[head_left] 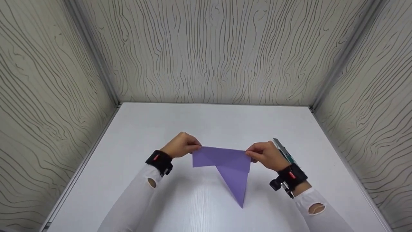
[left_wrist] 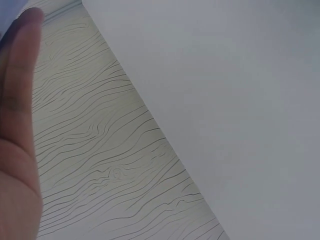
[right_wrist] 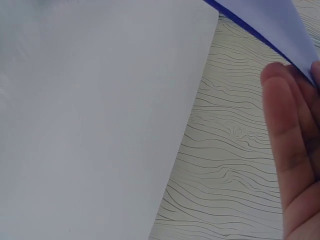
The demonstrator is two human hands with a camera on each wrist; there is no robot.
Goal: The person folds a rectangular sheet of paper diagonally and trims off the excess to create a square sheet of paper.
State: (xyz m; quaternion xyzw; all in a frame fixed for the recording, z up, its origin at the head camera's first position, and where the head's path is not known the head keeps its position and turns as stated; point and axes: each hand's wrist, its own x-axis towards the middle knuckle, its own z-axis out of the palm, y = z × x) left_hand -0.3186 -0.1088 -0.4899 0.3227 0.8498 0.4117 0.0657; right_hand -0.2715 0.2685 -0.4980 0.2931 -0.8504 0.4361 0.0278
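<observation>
Purple paper, folded, stretches between my two hands above the white table, in front of me and a little right of the middle of the head view. My left hand pinches its upper left corner between thumb and fingers, and my right hand pinches the upper right corner the same way, so the top edge runs nearly straight from one grip to the other. Below that edge the left part is a short, square-cornered flap, while the right part narrows into a long triangle whose tip points toward me. From the right wrist, the paper shows pale bluish with a darker edge, tapering to my fingertips. A silver-and-green tool lies just behind my right hand, partly hidden by it and by my wrist. I wear a black band on each wrist, the left band and the right band both above white sleeves. Wood-grain panels stand around the table.
</observation>
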